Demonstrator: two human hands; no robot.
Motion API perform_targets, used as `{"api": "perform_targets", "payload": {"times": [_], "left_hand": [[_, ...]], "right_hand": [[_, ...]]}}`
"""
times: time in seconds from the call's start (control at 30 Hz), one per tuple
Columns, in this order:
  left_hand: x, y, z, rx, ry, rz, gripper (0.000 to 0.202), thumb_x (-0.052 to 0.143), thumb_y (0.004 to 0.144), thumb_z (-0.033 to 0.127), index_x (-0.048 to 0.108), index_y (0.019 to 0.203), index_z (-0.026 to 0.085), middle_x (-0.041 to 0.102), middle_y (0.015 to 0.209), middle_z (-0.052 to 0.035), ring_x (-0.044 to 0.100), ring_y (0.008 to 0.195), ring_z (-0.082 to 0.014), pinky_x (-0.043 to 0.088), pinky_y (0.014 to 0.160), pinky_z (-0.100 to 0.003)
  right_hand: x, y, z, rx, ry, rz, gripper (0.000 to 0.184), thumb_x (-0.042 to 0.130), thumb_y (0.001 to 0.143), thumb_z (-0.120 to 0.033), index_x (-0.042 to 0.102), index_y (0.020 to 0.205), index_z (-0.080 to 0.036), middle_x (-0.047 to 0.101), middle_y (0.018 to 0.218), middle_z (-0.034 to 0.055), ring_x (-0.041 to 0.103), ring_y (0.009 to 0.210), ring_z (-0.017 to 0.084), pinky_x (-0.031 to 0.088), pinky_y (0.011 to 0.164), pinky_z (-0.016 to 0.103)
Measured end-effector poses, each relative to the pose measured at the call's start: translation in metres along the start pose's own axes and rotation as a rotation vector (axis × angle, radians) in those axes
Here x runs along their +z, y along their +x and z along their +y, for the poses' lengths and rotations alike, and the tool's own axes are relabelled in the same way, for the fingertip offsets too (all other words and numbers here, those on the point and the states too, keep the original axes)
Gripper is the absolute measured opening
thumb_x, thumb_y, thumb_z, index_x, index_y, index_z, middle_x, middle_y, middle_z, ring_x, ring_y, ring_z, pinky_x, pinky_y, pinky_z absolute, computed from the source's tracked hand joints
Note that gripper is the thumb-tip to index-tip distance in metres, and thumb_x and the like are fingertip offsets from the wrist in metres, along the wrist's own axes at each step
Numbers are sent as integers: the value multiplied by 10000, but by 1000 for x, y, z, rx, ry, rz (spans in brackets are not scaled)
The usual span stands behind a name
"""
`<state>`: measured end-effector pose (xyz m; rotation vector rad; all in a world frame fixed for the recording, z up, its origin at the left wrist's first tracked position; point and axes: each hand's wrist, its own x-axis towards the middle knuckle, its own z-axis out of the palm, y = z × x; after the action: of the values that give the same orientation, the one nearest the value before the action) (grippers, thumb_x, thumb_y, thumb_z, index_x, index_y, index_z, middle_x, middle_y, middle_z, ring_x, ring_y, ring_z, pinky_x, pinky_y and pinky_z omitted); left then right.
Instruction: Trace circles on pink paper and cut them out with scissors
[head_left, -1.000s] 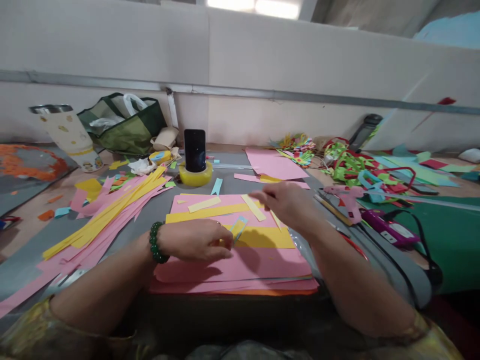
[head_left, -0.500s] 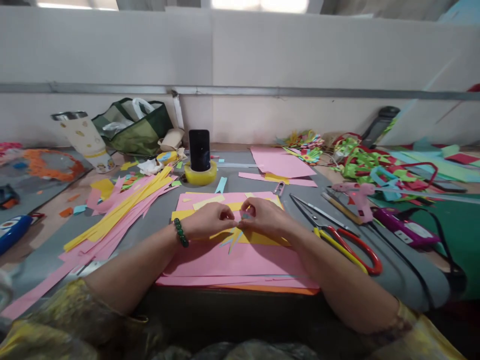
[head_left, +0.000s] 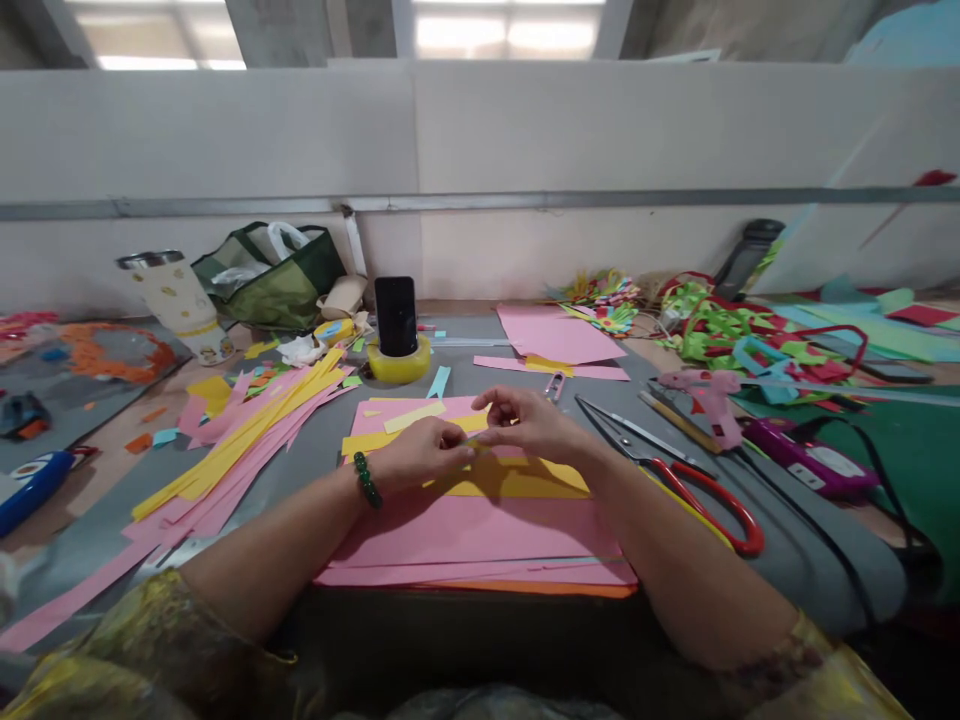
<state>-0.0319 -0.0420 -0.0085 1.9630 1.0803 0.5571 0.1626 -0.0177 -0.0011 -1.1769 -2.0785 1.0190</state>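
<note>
Both my hands meet above a stack of pink paper (head_left: 480, 535) with a yellow sheet (head_left: 525, 480) on top. My left hand (head_left: 424, 455), with a green bead bracelet at the wrist, is closed in a pinch. My right hand (head_left: 525, 420) is also pinched, fingertip to fingertip with the left. Between the two pinches is a small paper piece that I can hardly make out. A loose pale yellow strip (head_left: 412, 415) lies just beyond my left hand.
Red-handled scissors (head_left: 675, 475), a pink glue gun (head_left: 709, 400) and a purple tool (head_left: 806, 455) lie to the right. Pink and yellow strips (head_left: 240, 440) pile up at left. A phone (head_left: 395, 315) stands in a yellow tape roll (head_left: 397, 365). A cup (head_left: 180, 300) and a green bag (head_left: 270, 275) stand at back left.
My right hand came back from reaching toward the right and joined the left over the yellow sheet. The blue pointed piece seen hanging between the hands earlier no longer shows.
</note>
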Motion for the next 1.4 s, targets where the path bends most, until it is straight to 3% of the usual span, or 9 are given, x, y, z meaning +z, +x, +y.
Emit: {"api": "perform_targets", "payload": {"times": [0.17, 0.27, 0.43, 0.53, 0.67, 0.83, 1.07, 1.23, 1.4], "left_hand": [[-3, 2, 1, -82, -495, 7, 393, 626, 740, 473, 725, 840, 106, 608, 644, -40, 485, 525, -98, 353, 493, -210], [-2, 3, 0, -151, -698, 23, 369, 636, 739, 431, 728, 907, 115, 646, 679, -59, 546, 564, -123, 409, 537, -229], [2, 3, 2, -139, -729, 5, 284, 653, 723, 369, 736, 810, 111, 684, 711, -63, 570, 612, -120, 414, 589, -217], [2, 3, 1, -158, -733, -1, 290, 664, 714, 363, 735, 816, 101, 693, 720, -79, 587, 625, -131, 425, 607, -225], [2, 4, 0, -192, -763, 12, 296, 678, 692, 378, 728, 794, 105, 696, 750, -92, 595, 619, -140, 439, 591, -239], [5, 2, 4, -148, -686, -25, 245, 648, 707, 363, 720, 716, 129, 665, 667, -48, 562, 568, -119, 409, 556, -220], [0, 2, 2, -193, -771, 7, 300, 643, 718, 370, 703, 864, 115, 640, 744, -63, 584, 621, -143, 483, 625, -277], [0, 7, -1, -124, -762, 135, 300, 621, 762, 418, 654, 878, 143, 520, 708, -3, 489, 600, -87, 375, 489, -168], [3, 8, -2, -76, -786, 148, 317, 651, 741, 457, 568, 728, 151, 436, 644, 36, 427, 551, -68, 357, 500, -180]], "right_hand": [[-5, 1, -12, -17, 315, 212, 383, 618, 739, -426, 544, 1014, -170, 549, 721, -25, 535, 649, 111, 392, 568, 221], [-2, 0, -15, 23, 457, 203, 376, 466, 813, -453, 542, 1051, -172, 590, 740, 4, 589, 660, 134, 424, 561, 236], [11, -1, -16, 30, 400, 214, 497, 697, 645, -283, 523, 1094, -160, 583, 591, -52, 587, 565, 138, 453, 581, 265], [8, 1, -14, 27, 384, 350, 399, 657, 668, -278, 531, 1028, -159, 580, 570, -54, 569, 546, 127, 454, 583, 267], [-1, 3, -13, 39, 415, 504, 376, 567, 741, -353, 471, 1058, -175, 662, 787, 21, 608, 653, 124, 465, 630, 264], [8, 1, -15, -2, 375, 396, 457, 714, 581, -262, 560, 1002, -173, 596, 582, -59, 547, 537, 115, 413, 530, 238], [-10, 3, -9, -79, 433, 664, 345, 548, 745, -388, 459, 1018, -196, 588, 679, -45, 536, 584, 97, 435, 612, 252], [-4, -1, -13, -77, 400, 557, 367, 601, 735, -458, 493, 957, -187, 500, 508, -84, 478, 465, 102, 374, 478, 235], [18, -3, -17, -17, 314, 275, 299, 681, 665, -293, 474, 862, -205, 618, 594, -44, 573, 540, 132, 424, 515, 251]]}}
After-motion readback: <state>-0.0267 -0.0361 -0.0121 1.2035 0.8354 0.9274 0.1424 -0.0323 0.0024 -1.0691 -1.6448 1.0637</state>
